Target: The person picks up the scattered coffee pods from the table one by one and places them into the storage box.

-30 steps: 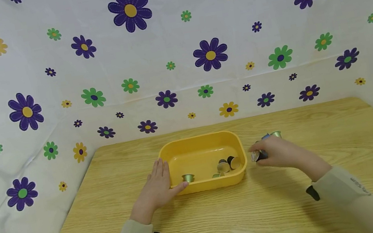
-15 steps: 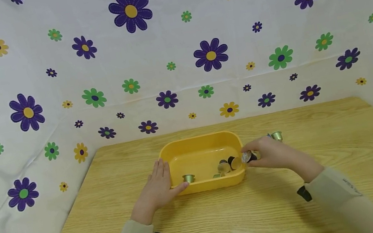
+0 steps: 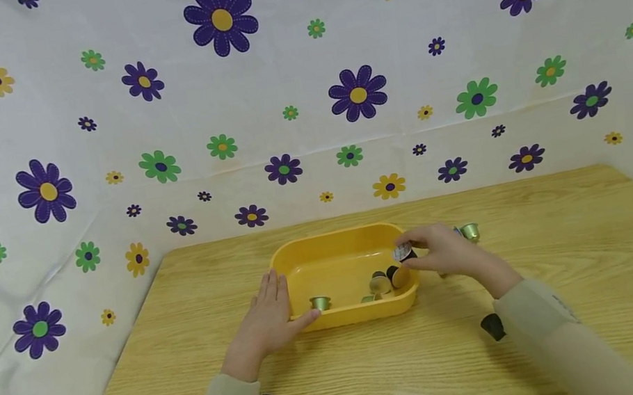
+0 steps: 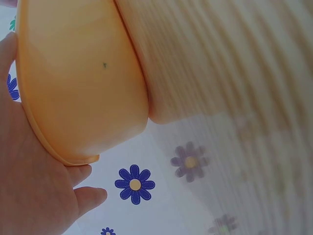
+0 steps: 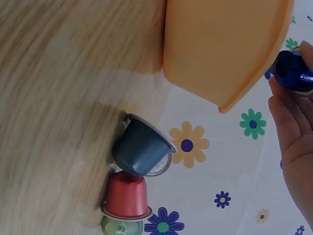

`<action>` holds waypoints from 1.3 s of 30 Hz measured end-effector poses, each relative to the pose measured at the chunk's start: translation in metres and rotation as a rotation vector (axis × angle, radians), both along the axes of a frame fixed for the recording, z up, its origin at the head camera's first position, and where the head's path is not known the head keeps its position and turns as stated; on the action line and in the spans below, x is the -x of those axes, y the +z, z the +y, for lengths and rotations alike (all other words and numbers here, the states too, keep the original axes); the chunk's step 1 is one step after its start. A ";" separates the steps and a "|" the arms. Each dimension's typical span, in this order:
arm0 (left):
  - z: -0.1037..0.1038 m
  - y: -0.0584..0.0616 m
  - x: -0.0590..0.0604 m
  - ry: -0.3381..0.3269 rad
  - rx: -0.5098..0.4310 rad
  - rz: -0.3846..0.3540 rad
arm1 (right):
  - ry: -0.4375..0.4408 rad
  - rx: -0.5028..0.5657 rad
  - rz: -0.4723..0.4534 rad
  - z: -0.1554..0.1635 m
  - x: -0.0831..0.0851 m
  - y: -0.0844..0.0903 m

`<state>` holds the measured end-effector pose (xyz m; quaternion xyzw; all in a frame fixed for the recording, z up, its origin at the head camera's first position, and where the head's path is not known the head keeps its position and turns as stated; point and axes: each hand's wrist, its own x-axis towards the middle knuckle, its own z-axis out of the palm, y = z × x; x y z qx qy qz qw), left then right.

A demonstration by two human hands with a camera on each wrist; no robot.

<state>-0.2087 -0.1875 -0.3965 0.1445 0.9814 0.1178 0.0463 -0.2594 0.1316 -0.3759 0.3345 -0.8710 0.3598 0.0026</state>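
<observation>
The yellow plastic basin (image 3: 337, 315) sits on the table with several coffee capsules inside. Among them are a green capsule (image 3: 319, 303) at the left and a dark one with a pale lid (image 3: 379, 284) at the right. My left hand (image 3: 265, 323) rests on the basin's left end, fingers straight and thumb along the front rim. Over the right rim, my right hand (image 3: 450, 253) pinches a dark blue coffee capsule (image 5: 291, 71), its foil lid (image 3: 402, 251) facing up and left. The basin's orange-looking outer wall (image 4: 83, 78) fills much of the left wrist view.
On the table right of the basin lie more capsules: a dark blue-grey one (image 5: 142, 147), a red one (image 5: 127, 195) and a green one (image 3: 470, 232). Wood-grain table (image 3: 349, 382) extends in front. A flower-print cloth (image 3: 280, 62) stands behind and at the sides.
My right hand has moved left with the capsule, from beside the basin to above its right rim. The left hand and the basin have stayed in place.
</observation>
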 end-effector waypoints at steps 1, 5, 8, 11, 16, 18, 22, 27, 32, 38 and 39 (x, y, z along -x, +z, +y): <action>0.000 0.000 0.000 0.000 -0.001 0.000 | -0.001 0.006 -0.002 -0.001 0.002 -0.001; 0.000 0.001 0.000 0.002 0.004 0.001 | -0.012 0.022 -0.020 -0.003 0.007 -0.002; 0.000 0.001 0.000 0.002 -0.003 0.004 | -0.023 0.029 -0.027 -0.005 0.011 -0.002; 0.000 0.002 0.000 0.000 -0.010 0.003 | -0.037 0.031 -0.035 -0.007 0.014 -0.003; 0.000 0.003 -0.001 -0.002 -0.001 0.000 | -0.072 0.040 -0.064 -0.010 0.021 -0.008; 0.001 0.004 -0.001 -0.004 0.002 -0.002 | -0.083 0.046 -0.070 -0.012 0.024 -0.011; 0.002 0.003 -0.001 -0.004 0.002 -0.009 | -0.104 0.063 -0.075 -0.015 0.029 -0.016; 0.002 0.002 -0.003 0.007 -0.013 -0.016 | -0.129 0.064 -0.075 -0.017 0.034 -0.020; 0.001 0.002 -0.003 0.011 -0.008 -0.011 | -0.145 0.060 -0.073 -0.020 0.037 -0.021; 0.001 0.003 -0.003 0.015 0.002 -0.014 | -0.156 0.052 -0.062 -0.022 0.038 -0.020; 0.001 0.003 -0.003 0.015 0.001 -0.013 | -0.159 0.051 -0.060 -0.022 0.038 -0.020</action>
